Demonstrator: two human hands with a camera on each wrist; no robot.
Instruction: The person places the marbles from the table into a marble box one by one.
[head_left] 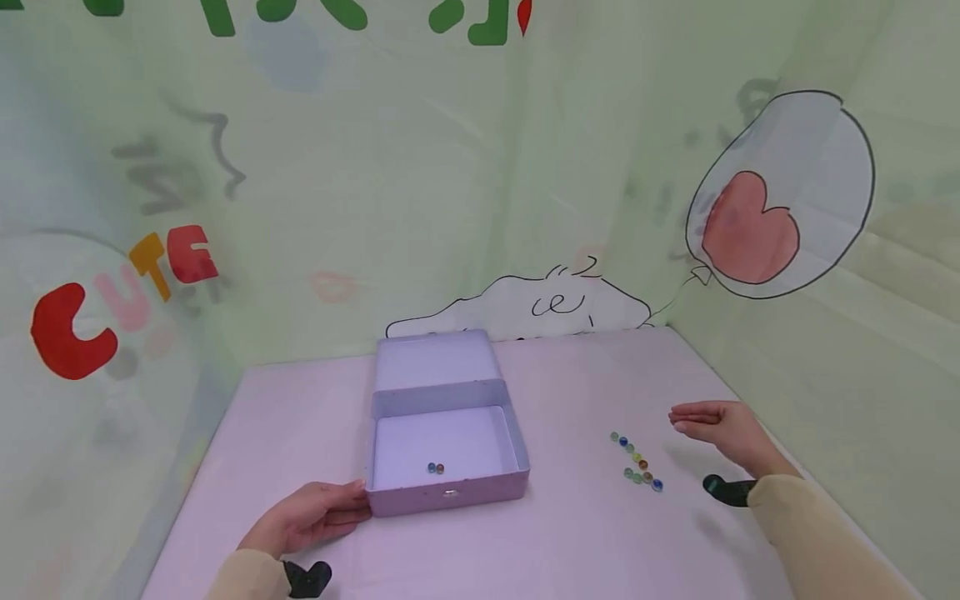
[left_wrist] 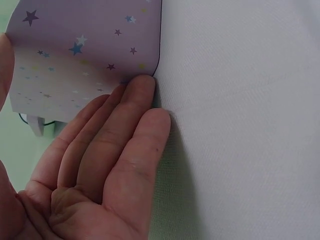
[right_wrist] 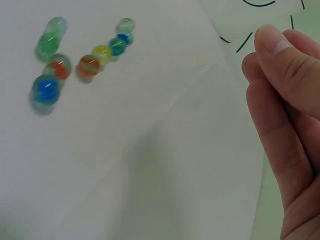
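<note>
A lilac box (head_left: pixel 480 494) with small stars on its outside stands on the table, its lid (head_left: pixel 437 360) tipped back. Inside lie two marbles (head_left: pixel 436 468), side by side. My left hand (head_left: pixel 318 515) touches the box's front left corner with fairly straight fingers (left_wrist: pixel 135 150). To the right of the box, several glass marbles (head_left: pixel 637 457) in green, blue, yellow and orange form two short lines. Just beyond them, my right hand (head_left: pixel 723 429) hovers over the table, thumb close to the fingers (right_wrist: pixel 275 130). Nothing shows in its grasp.
The table (head_left: pixel 555 550) has a pale pink-white cover. Light green curtains (head_left: pixel 450 183) with drawings and letters hang behind it and at both sides. Black straps (head_left: pixel 729 491) show at the wrists.
</note>
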